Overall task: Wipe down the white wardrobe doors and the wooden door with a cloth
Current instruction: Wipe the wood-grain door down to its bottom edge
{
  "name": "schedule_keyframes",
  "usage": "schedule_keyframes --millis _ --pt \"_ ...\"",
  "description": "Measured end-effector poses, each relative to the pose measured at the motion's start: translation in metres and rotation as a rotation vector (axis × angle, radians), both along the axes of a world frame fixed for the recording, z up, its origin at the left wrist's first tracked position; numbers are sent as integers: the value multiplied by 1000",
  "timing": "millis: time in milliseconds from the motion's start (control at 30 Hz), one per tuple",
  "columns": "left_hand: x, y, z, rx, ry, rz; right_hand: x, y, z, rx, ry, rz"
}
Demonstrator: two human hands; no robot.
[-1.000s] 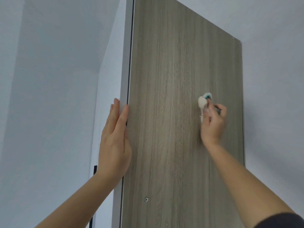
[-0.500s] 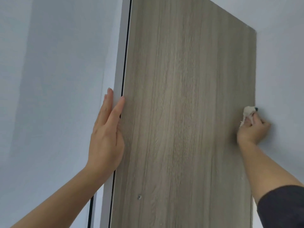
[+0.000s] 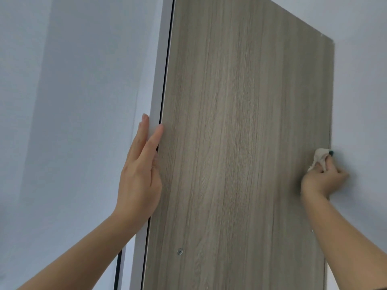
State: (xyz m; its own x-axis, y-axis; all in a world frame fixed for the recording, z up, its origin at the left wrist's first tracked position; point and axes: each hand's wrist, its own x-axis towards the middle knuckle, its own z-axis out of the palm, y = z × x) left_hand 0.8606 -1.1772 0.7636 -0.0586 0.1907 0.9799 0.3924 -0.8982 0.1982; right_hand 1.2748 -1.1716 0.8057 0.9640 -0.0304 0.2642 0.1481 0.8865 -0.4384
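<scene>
Pressing against the wooden door (image 3: pixel 240 143) at its right edge: cream cloth (image 3: pixel 320 157), bunched in the right hand (image 3: pixel 323 180), fingers curled round it. Left hand (image 3: pixel 139 172) flat, fingers straight, on the door's left edge beside the white frame (image 3: pixel 160 70).

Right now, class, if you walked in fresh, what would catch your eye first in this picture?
The tall wood-grain door fills the middle. The left hand lies flat along its left edge, with straight fingers on the white strip beside it. At the door's right edge, the right hand grips a crumpled cloth.
</scene>
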Motion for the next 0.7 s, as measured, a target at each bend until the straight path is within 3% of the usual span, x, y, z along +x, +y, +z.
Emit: schedule_keyframes --millis 133,200,700 --pt "-1 0 0 -4 12 -34 -57 -1 -17 -369 -277 -261" --pt "-1 0 0 3 16 -51 -94 -4 -26 -446 -441 -370" --pt "-5 -1 -16 -97 -121 -272 -297 -26 -83 -304 -1021 -436"
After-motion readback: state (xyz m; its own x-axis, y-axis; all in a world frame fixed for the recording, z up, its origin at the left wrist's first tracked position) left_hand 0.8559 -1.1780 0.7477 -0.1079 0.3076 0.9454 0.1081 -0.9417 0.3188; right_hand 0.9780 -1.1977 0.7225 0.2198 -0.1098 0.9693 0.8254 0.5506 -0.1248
